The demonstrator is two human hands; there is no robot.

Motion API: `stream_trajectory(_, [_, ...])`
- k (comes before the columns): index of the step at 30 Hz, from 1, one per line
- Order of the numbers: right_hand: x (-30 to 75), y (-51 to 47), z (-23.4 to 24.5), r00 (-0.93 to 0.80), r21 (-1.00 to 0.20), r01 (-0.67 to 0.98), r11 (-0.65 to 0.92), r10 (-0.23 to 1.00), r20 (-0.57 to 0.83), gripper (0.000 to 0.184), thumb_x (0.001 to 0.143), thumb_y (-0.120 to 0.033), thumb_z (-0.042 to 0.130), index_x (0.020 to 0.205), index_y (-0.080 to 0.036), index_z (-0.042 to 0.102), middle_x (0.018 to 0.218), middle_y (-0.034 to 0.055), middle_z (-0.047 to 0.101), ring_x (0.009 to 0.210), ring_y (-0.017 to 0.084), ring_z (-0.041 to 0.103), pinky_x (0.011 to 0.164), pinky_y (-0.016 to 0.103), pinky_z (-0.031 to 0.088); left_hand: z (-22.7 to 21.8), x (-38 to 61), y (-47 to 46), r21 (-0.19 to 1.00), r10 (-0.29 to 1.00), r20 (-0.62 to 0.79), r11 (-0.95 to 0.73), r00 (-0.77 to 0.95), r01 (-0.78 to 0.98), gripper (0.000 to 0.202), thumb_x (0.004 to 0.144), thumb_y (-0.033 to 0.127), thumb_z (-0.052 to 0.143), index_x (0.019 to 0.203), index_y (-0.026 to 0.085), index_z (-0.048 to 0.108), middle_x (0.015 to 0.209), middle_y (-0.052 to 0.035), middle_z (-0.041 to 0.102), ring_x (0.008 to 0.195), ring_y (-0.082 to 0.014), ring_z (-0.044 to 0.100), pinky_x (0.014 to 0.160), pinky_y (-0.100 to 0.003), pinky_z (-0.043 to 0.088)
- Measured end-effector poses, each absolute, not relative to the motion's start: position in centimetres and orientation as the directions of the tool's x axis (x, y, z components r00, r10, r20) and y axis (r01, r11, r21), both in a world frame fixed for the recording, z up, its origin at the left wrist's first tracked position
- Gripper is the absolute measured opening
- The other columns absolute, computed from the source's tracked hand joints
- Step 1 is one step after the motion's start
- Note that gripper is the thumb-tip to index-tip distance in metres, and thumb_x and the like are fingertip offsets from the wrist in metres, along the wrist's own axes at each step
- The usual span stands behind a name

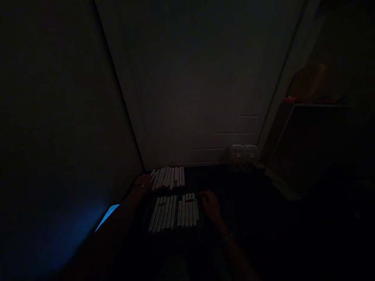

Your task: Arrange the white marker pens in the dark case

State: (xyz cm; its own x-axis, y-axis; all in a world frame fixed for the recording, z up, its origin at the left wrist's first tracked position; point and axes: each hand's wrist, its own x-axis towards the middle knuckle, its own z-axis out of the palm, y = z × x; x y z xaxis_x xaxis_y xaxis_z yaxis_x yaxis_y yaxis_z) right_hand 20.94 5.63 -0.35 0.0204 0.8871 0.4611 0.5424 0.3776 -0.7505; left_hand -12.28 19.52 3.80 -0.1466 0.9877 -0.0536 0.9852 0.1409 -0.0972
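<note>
The scene is very dark. Two rows of white marker pens lie on a dark surface: a far row (168,177) and a near row (174,211) in what looks like a dark case. My left hand (143,182) rests at the left end of the far row, fingers curled beside the pens. My right hand (210,206) lies at the right end of the near row, fingers bent down against the outermost pens. What either hand holds, if anything, is lost in the dark.
A pale door or wall (199,97) rises straight ahead. Two small clear containers (243,156) stand at its foot. A dark cabinet (316,144) with an orange object (307,84) on top is at right. A blue-lit screen (107,216) glows at left.
</note>
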Motion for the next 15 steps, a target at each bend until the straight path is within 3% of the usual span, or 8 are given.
stream_trajectory(7, [21.0,5.9,-0.5,0.021,-0.760,0.523,0.386,0.885,0.465,0.026,0.080,-0.016,0.039,0.087,-0.023,0.063,0.089,0.0012,0.062,0.087,0.015,0.052,0.081,0.028,0.037,4.8,-11.9,19.0,-0.028,0.987,-0.048,0.150,-0.151,0.988,0.030,0.065,0.029,0.055,0.087,0.014,0.066,0.098,-0.0166,0.064,0.087,-0.0261,0.060,0.072,-0.032,0.046])
stream_trajectory(15, [21.0,5.9,-0.5,0.023,-0.767,0.512,0.388,0.886,0.463,0.026,0.079,-0.015,0.039,0.086,-0.023,0.063,0.089,0.0009,0.062,0.087,0.015,0.053,0.081,0.028,0.037,5.2,-13.0,19.2,0.088,0.961,-0.048,0.275,-0.272,0.957,0.029,0.076,0.029,0.048,0.089,0.009,0.064,0.096,-0.0180,0.063,0.088,-0.0226,0.060,0.071,-0.028,0.044])
